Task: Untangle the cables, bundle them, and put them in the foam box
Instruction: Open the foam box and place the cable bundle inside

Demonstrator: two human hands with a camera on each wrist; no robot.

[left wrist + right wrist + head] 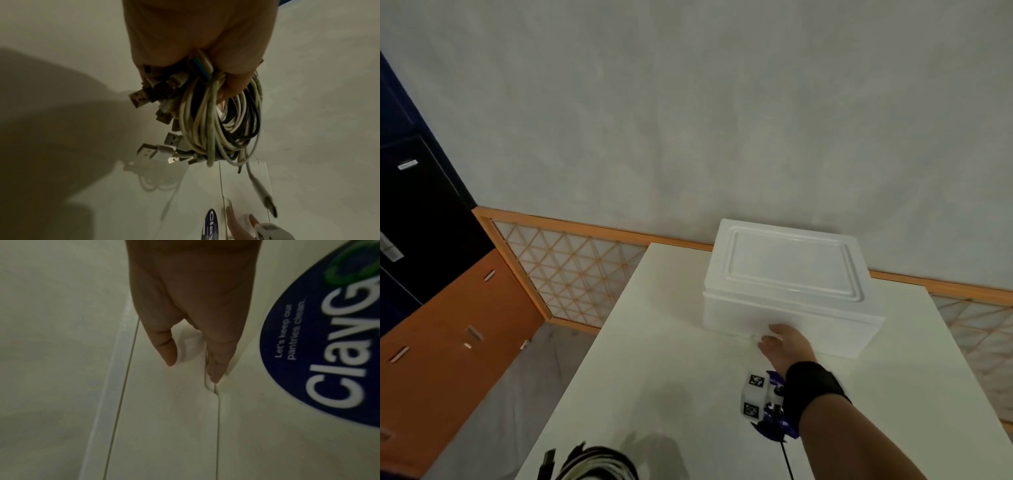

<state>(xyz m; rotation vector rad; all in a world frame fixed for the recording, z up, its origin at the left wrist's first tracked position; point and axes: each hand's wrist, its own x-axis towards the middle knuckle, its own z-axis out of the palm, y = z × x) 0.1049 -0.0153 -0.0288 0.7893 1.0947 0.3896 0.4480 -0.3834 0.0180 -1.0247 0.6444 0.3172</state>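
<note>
White foam box [784, 291] (lid on) meets straight right hand [786, 346] fingertips; left hand [197, 37] grips coiled cables [218, 123].

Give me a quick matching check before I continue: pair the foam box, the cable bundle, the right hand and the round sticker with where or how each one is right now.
Things:
1. foam box
2. cable bundle
3. right hand
4. round sticker

States:
A. dark blue with white lettering, on the box's side
B. fingertips at the seam under the lid
C. coiled and gripped in the left hand
D. standing on the white table, lid still on

Pairs: 1-D, 2-C, 3-B, 4-A
</note>
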